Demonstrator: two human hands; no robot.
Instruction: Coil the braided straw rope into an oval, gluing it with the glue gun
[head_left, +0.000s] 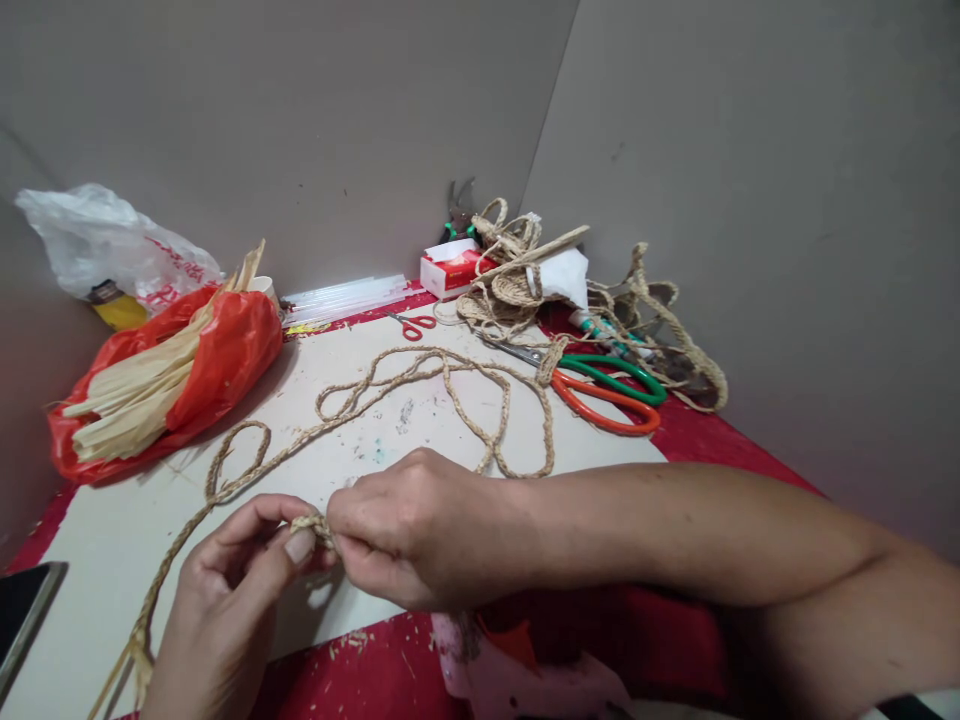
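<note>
Red table: the surface (360, 670) before you is strewn with pale shavings along its near edge.
White sheet: it (82, 560) covers most of the surface, flat and matt, marked with small smudges.
Long braid: this rope (300, 440) of tan, twisted fibre runs aslant from the near left corner of the sheet towards its far edge, looping round on the right; its near end frays into loose strands.
Red bag: thin, crinkled plastic (255, 330) at the left edge, cradling flat, dry straw-coloured strips (135, 400).
Braid heap: coarse coils (514, 290) lie tangled by the far right corner.
Your right hand: back upward, forearm crossing from the right, fingers (375, 530) curled closed on the right part of a braided piece (311, 528).
Your left hand: it (232, 590) rises from the near left, thumb and forefinger closed to a pinch on the piece's left part.
Large scissors: metal blades point left, green and orange loop handles (566, 363) right.
Small scissors: red-handled (409, 321), by the far edge.
Braided piece: plaited, knobbly, above the sheet's near edge, left of centre; its long axis lies roughly left to right, the bared end pointing left.
</note>
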